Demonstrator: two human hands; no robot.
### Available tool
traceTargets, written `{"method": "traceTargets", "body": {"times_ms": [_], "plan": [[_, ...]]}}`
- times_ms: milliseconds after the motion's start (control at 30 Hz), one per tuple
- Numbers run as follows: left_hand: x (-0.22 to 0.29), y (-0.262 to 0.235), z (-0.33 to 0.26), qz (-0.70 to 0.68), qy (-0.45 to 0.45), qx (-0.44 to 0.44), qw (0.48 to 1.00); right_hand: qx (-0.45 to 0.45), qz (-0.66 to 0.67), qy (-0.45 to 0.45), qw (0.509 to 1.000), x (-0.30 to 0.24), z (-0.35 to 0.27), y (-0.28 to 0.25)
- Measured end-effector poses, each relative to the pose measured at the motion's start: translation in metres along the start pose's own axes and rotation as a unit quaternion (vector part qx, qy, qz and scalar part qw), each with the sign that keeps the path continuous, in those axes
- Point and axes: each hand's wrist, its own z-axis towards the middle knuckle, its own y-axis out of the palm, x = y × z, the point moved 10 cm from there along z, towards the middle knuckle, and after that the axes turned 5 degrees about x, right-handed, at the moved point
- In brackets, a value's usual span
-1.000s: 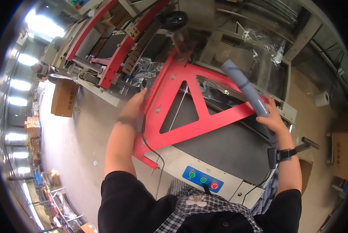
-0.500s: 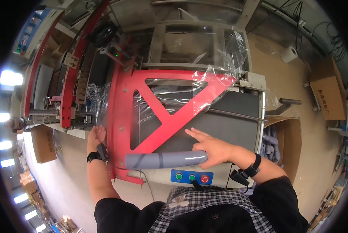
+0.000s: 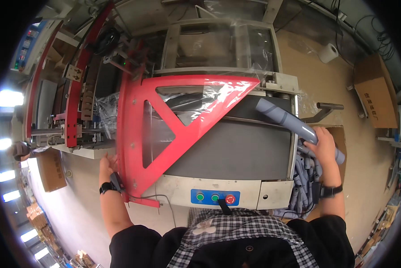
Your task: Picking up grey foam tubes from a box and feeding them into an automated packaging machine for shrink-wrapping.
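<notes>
My right hand (image 3: 324,145) grips a grey-blue roll (image 3: 287,119) near its lower right end. The roll, marked with darker bands, slants from above the machine's dark belt (image 3: 232,152) out over a cardboard box (image 3: 339,138) of similar grey rolls (image 3: 305,178). At the left, my left hand (image 3: 108,165) is beside the lower part of the red triangular frame (image 3: 194,129), fingers stretched upward and slightly blurred, with nothing visible in them. Clear plastic film (image 3: 106,114) hangs just above that hand, and more lies across the frame.
A blue panel (image 3: 208,197) with two green buttons and a red one faces me on the machine's front edge. A metal bar handle (image 3: 329,106) juts out at the right. Farther right stands a closed cardboard box (image 3: 375,96); another carton (image 3: 52,167) is at the left.
The roll has gone from the machine's front edge to the right, over the box, and now tilts. My right hand has closed around it. My left hand stays beside the red frame.
</notes>
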Motion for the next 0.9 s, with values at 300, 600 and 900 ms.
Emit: {"method": "traceTargets", "body": {"times_ms": [300,600,900], "plan": [[-0.045,0.166,-0.319,0.313,0.506,-0.264,0.759,0.012,0.072,-0.003,0.997,0.019,-0.003,0.015],[-0.188,0.309,-0.317,0.003,-0.09,-0.458,0.884,0.026,0.067,0.027,0.997,0.035,-0.023,0.013],[-0.174,0.37,-0.309,-0.252,-0.193,-0.378,0.87,0.013,0.019,-0.002,1.0,0.028,-0.012,0.012]]}}
